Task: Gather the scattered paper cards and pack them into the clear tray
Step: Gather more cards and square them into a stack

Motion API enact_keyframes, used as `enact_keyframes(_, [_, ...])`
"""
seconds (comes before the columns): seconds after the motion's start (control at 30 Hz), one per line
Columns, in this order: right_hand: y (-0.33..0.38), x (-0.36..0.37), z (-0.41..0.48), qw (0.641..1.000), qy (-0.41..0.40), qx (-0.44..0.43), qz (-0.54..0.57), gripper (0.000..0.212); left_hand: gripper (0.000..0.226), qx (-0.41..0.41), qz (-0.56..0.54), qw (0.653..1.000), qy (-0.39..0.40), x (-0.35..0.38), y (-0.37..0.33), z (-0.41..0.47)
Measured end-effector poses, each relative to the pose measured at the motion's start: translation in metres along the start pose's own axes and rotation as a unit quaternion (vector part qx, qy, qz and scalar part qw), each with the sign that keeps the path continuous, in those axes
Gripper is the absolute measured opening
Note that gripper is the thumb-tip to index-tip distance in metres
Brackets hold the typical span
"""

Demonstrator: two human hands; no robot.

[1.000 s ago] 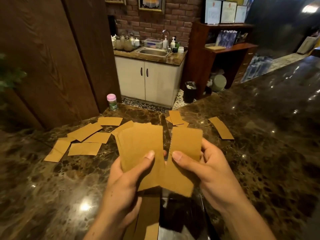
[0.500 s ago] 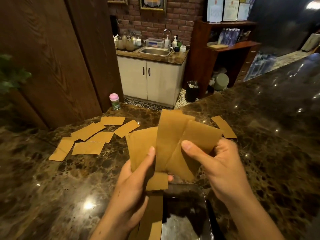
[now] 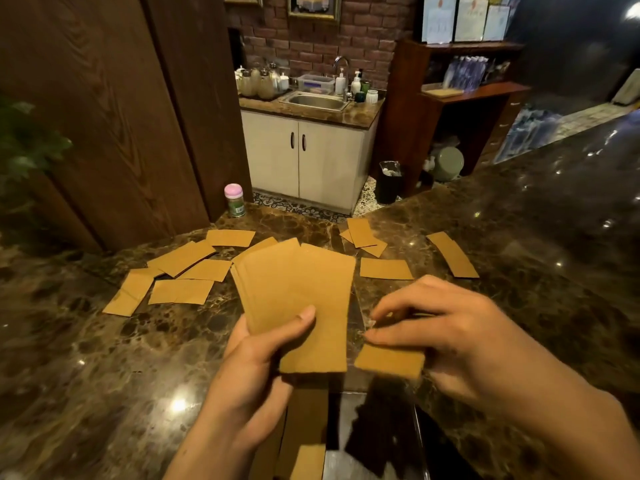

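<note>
Head view shows me the left hand gripping a fanned stack of brown paper cards, thumb pressed across its face and fingers curled behind, held upright above the dark marble worktop. Just beside it, the right hand pinches a single brown paper card between thumb and bent fingers, though that hand is blurred. Below both hands, at the worktop's near edge, sits the clear plastic tray, with a few brown cards already lying along its left side. I count loose cards on the worktop: an overlapping cluster towards the left, a small pile by the far edge, one flat card near the middle, and a long pair to the right. A pink-lidded jar stands at the far edge.
</note>
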State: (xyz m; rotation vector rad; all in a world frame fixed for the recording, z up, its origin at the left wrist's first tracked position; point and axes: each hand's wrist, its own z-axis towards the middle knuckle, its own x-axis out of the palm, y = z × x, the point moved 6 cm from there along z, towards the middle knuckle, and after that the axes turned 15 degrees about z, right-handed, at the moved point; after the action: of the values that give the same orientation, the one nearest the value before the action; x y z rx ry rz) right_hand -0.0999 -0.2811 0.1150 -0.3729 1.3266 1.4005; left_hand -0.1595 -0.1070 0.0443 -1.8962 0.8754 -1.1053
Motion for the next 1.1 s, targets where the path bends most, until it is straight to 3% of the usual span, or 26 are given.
enact_keyframes(0.13, [-0.006,-0.019,0.006,0.949,-0.032,0.133,0.283,0.018,0.05,0.024,0.065,0.997,0.013,0.003,0.0,-0.001])
enact_keyframes(0.2, [-0.009,-0.018,0.016,0.935,-0.035,0.165,0.312,0.03,0.038,0.044,0.089,0.993,0.059,0.012,0.0,-0.004])
enact_keyframes(0.3, [-0.01,-0.015,0.033,0.943,-0.048,0.177,0.278,0.019,0.034,0.072,0.102,0.989,0.081,0.017,-0.003,-0.007])
enact_keyframes(0.37, [-0.013,-0.016,0.036,0.928,-0.109,0.176,0.309,0.017,0.037,0.074,0.081,0.992,0.067,0.015,-0.005,-0.008])
enact_keyframes(0.47, [-0.019,-0.022,0.028,0.887,-0.229,0.174,0.362,0.019,0.06,0.076,0.049,0.996,0.023,0.006,-0.009,-0.01])
enact_keyframes(0.5, [-0.021,-0.021,0.025,0.894,-0.219,0.185,0.346,0.02,0.063,0.077,0.041,0.996,0.007,0.003,-0.01,-0.01])
enact_keyframes(0.57, [-0.023,-0.009,0.022,0.919,-0.092,0.227,0.31,0.022,0.054,0.072,0.035,0.997,-0.024,-0.006,-0.01,-0.009])
enact_keyframes(0.63, [-0.022,0.006,0.018,0.916,0.037,0.261,0.303,0.028,0.043,0.072,0.058,0.995,-0.025,-0.007,-0.011,-0.008])
enact_keyframes(0.67, [-0.02,0.011,0.017,0.911,0.065,0.264,0.308,0.028,0.034,0.077,0.078,0.994,-0.008,-0.003,-0.011,-0.007])
enact_keyframes(0.73, [-0.015,0.017,0.02,0.913,0.05,0.24,0.327,0.021,0.017,0.08,0.1,0.991,0.025,0.005,-0.011,-0.007])
enact_keyframes(0.8, [-0.016,0.014,0.022,0.913,-0.031,0.212,0.348,0.013,0.016,0.062,0.078,0.995,0.013,0.006,-0.007,-0.007])
enact_keyframes(0.87, [-0.022,0.008,0.017,0.885,-0.128,0.21,0.396,0.02,0.036,0.043,0.039,0.998,-0.011,0.002,-0.005,-0.007])
enact_keyframes(0.93, [-0.027,0.006,0.013,0.832,-0.178,0.204,0.483,0.026,0.04,0.053,0.033,0.998,-0.022,0.001,-0.01,-0.008])
enact_keyframes(1.03, [-0.023,0.016,0.014,0.742,-0.182,0.208,0.611,0.03,0.039,0.068,0.042,0.996,-0.024,0.004,-0.013,-0.01])
enact_keyframes(1.1, [-0.02,0.027,0.015,0.71,-0.168,0.232,0.643,0.035,0.034,0.076,0.054,0.996,-0.016,0.005,-0.012,-0.009])
